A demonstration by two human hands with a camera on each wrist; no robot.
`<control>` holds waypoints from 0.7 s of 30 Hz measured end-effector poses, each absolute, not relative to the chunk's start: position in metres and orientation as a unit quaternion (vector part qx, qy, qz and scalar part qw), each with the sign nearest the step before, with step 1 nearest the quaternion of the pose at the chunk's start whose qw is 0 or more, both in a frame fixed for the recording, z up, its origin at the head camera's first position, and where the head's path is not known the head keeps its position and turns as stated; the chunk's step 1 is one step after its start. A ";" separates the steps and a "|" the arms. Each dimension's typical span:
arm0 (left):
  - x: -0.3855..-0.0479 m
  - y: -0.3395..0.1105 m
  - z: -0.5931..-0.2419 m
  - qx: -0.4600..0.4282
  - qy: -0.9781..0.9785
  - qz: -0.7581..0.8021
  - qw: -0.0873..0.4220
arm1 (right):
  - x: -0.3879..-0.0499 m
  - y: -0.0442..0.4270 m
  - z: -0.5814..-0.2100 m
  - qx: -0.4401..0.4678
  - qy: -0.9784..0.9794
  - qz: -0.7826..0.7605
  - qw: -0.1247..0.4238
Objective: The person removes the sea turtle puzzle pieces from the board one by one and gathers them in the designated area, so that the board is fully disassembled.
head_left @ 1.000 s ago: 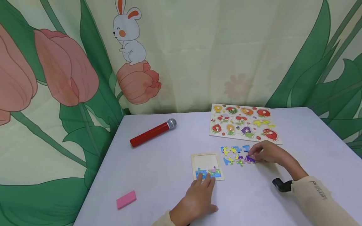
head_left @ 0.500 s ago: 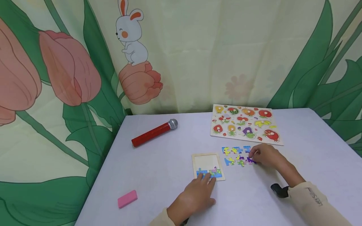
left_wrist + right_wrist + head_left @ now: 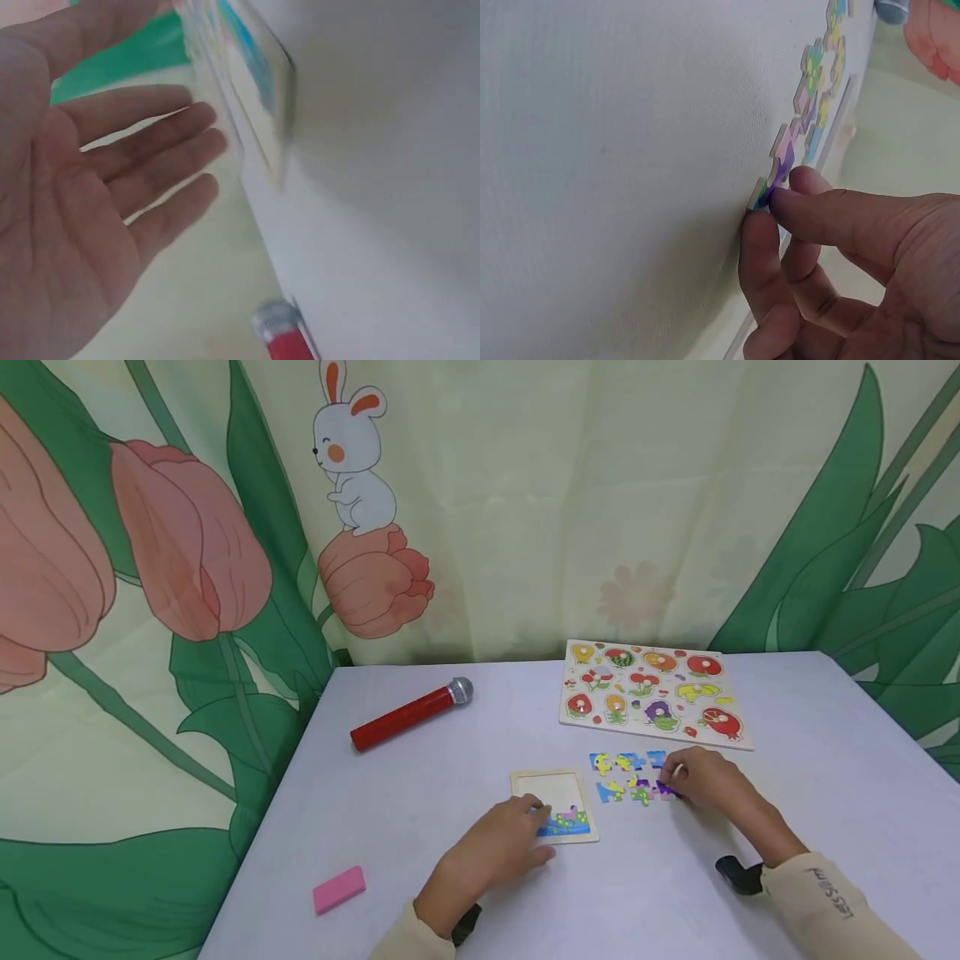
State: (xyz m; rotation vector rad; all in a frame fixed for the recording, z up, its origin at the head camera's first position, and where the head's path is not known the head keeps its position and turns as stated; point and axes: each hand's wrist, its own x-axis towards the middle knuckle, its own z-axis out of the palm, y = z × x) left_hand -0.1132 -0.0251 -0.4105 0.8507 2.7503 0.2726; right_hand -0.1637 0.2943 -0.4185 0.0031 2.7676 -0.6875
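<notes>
My left hand [image 3: 491, 843] hovers at the left side of a small wooden puzzle tray [image 3: 590, 802]. Its fingers [image 3: 169, 169] are loosely extended and hold nothing in the left wrist view. Joined puzzle pieces [image 3: 573, 827] with blue, green and pink print fill the bottom of the tray. Right of the tray, loose jigsaw pieces [image 3: 611, 792] lie in rows on the table. My right hand [image 3: 705, 777] is at the right end of these rows. Between its thumb and finger it pinches the edge of a purple and green puzzle piece [image 3: 760, 195], partly hidden by the fingertips.
Behind the loose pieces lies a fruit peg-puzzle board [image 3: 652, 693]. A red toy microphone [image 3: 408, 717] lies at the back left of the white table [image 3: 420, 793], and a pink block [image 3: 339, 890] at the front left. A printed curtain [image 3: 525, 527] hangs behind.
My left hand has lifted from the tray's bottom edge and moved left, uncovering more of the joined pieces. My right hand stays at the end piece with little movement.
</notes>
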 end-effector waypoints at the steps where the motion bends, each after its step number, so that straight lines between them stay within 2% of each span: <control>1: -0.118 -0.030 -0.412 0.276 0.946 0.115 0.126 | -0.163 0.293 -0.418 0.007 0.961 -0.235 0.147; 4: -0.130 -0.045 -0.417 0.244 0.951 0.140 0.131 | -0.160 0.287 -0.417 0.025 0.964 -0.223 0.142; 9: -0.139 -0.057 -0.428 0.250 0.948 0.140 0.137 | -0.156 0.262 -0.412 0.020 0.970 -0.217 0.108; 13: -0.141 -0.056 -0.435 0.250 0.948 0.147 0.134 | -0.152 0.225 -0.411 -0.034 0.968 -0.232 0.091; 21: -0.146 -0.052 -0.436 0.236 0.952 0.131 0.142 | -0.140 0.157 -0.413 -0.119 0.949 -0.276 0.093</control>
